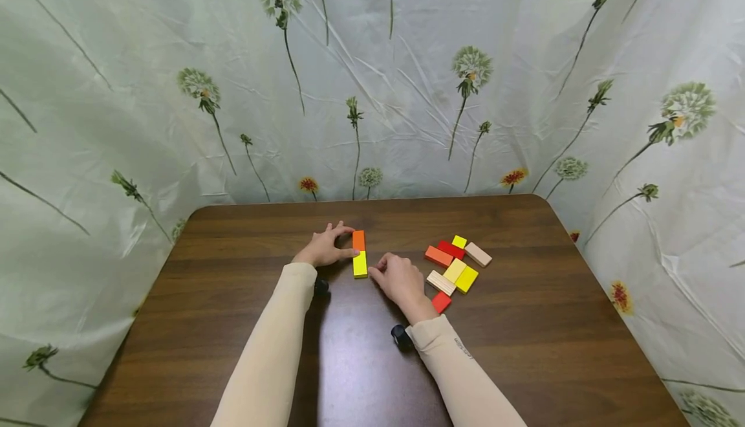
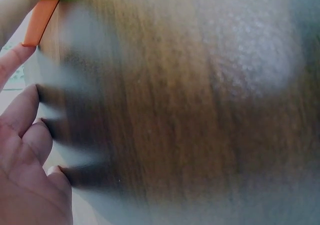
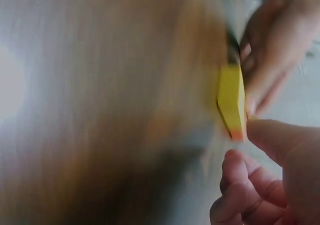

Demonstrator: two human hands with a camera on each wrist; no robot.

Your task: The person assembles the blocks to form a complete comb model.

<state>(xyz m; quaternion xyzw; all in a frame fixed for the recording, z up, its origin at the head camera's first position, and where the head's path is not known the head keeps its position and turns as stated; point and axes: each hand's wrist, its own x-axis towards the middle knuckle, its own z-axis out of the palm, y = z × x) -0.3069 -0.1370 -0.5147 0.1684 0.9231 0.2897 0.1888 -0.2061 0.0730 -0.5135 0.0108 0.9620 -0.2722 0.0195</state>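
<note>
On the table an orange block (image 1: 358, 240) and a yellow block (image 1: 360, 264) lie end to end in a line. My left hand (image 1: 323, 247) is at their left side, fingers spread. Its index fingertip touches the far end of the orange block, and its thumb lies over the seam between the two. In the left wrist view the orange block (image 2: 41, 22) shows beside the fingers. My right hand (image 1: 400, 279) is just right of the yellow block, thumb extended and fingers loosely bent, nothing between them. The yellow block (image 3: 231, 95) is near that thumb in the right wrist view.
Right of my right hand lies a loose group of blocks: red (image 1: 451, 250), orange (image 1: 438, 256), bright yellow (image 1: 467, 279), pale yellow (image 1: 454, 270) and plain wood (image 1: 478, 254) among them. A flower-printed curtain (image 1: 407, 123) hangs behind the brown table (image 1: 233, 265).
</note>
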